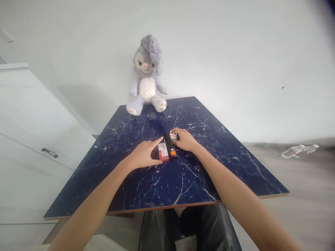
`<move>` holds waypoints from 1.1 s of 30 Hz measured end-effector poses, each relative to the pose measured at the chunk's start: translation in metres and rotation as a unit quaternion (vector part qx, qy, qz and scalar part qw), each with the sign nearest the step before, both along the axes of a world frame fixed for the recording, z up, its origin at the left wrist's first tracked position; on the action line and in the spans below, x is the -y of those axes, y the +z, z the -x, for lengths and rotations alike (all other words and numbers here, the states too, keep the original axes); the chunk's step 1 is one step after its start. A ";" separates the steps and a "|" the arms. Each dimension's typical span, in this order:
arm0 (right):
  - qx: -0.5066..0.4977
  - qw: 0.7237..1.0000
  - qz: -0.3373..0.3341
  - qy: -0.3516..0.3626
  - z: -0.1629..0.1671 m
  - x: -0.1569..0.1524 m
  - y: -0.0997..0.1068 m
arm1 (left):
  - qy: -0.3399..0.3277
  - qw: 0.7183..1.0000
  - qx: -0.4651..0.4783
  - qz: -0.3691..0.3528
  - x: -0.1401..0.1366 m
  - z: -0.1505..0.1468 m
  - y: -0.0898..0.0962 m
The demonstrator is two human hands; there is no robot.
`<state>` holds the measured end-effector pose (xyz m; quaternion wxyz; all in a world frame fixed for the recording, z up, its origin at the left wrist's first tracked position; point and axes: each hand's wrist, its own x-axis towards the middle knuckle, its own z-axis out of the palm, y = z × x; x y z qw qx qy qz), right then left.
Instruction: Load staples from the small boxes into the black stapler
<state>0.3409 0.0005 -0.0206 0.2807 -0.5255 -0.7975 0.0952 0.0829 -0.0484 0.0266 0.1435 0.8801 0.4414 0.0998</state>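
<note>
On the dark blue table, my left hand [142, 153] spans a small red-and-white box [163, 153], with a finger at its far end and the thumb at its near end. A long black object with an orange part [170, 146] lies just right of that box; its kind is not clear. At its far right side, my right hand [185, 139] has its fingers closed round a smaller white box with red marks [173, 135]. Part of this smaller box is hidden by the fingers.
A grey-lilac plush toy [147, 76] sits at the table's back edge against the wall. The table [146, 188] has a marble pattern. To the left stands a white cabinet [26, 115] with a dark handle. Clear plastic bottles [294, 151] lie on the floor at right.
</note>
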 end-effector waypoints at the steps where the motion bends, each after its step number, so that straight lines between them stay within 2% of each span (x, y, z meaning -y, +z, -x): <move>1: -0.002 1.000 -0.001 -0.016 0.000 0.000 0.000 | 0.004 1.000 -0.006 -0.002 0.000 0.000 -0.001; 6: -0.079 0.984 -0.038 -0.158 0.001 0.003 0.012 | -0.008 1.000 0.013 0.028 -0.004 0.004 -0.004; 8: -0.121 0.974 -0.077 -0.174 0.003 0.009 0.021 | -0.020 0.997 0.065 0.044 -0.006 0.006 -0.004; 11: -0.155 0.972 -0.128 -0.122 0.012 0.024 0.036 | 0.015 0.976 0.206 0.072 -0.011 0.005 -0.004; 15: -0.135 0.975 -0.178 0.010 0.034 0.042 0.043 | 0.038 0.908 0.392 0.143 -0.015 -0.001 -0.007; 19: -0.104 0.970 -0.200 0.093 0.047 0.047 0.039 | 0.045 0.868 0.459 0.183 -0.020 -0.004 -0.016; 22: -0.097 0.975 -0.183 0.080 0.045 0.044 0.037 | 0.103 0.848 0.487 0.181 -0.029 0.001 -0.026; 24: -0.105 0.979 -0.171 0.044 0.041 0.041 0.036 | 0.154 0.855 0.473 0.143 -0.035 0.004 -0.031; 27: -0.113 0.982 -0.149 -0.011 0.035 0.035 0.033 | 0.182 0.913 0.360 0.051 -0.039 0.007 -0.036; 30: -0.101 0.986 -0.123 -0.042 0.033 0.031 0.029 | 0.108 0.973 0.202 -0.036 -0.038 0.006 -0.036; 33: -0.080 0.991 -0.093 -0.054 0.034 0.030 0.026 | 0.070 0.986 0.128 -0.081 -0.036 0.006 -0.038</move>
